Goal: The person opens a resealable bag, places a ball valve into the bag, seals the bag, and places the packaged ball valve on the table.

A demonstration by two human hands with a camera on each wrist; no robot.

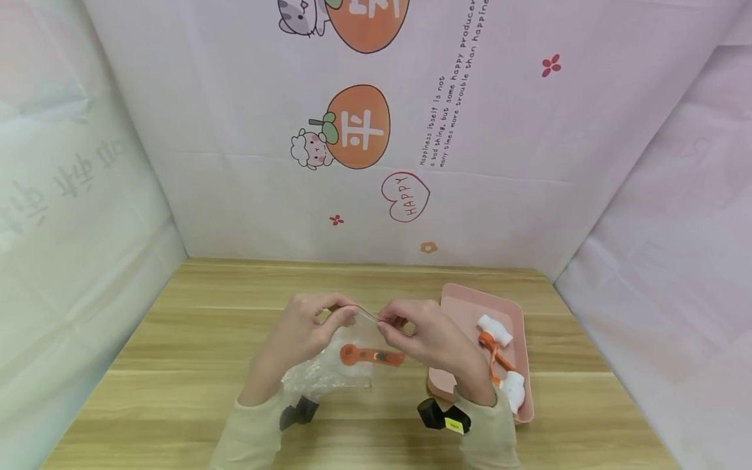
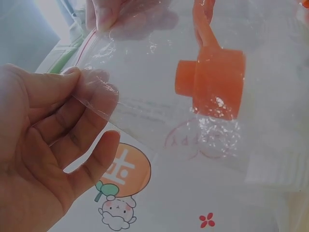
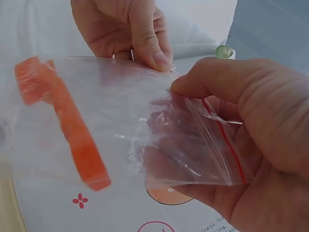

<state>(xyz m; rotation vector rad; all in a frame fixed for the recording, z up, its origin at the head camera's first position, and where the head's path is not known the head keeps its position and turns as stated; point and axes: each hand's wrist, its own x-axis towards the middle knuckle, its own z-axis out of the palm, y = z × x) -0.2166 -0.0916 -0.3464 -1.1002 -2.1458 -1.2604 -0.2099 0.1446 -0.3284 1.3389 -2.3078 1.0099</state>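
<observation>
Clear plastic bag (image 3: 120,116), red-lined edge (image 3: 226,141), held up, orange long-handled piece (image 3: 70,126) inside

The head view is bright and evenly lit, faintly pink on the right cloth (image 1: 664,261), while both wrist views look dimmer and greyer, with white glare near the left one's top-left corner and small glints speckling the bag (image 2: 149,82).

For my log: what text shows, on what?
"HAPPY": red outlined heart
"平": orange printed fruit
"Happiness itself is not a bad thing, but some happy producer… many times more trouble than happine…": white fabric backdrop
Unreadable: yellow label (small), upper orange fruit (cropped), white left curtain (blurred)
</observation>
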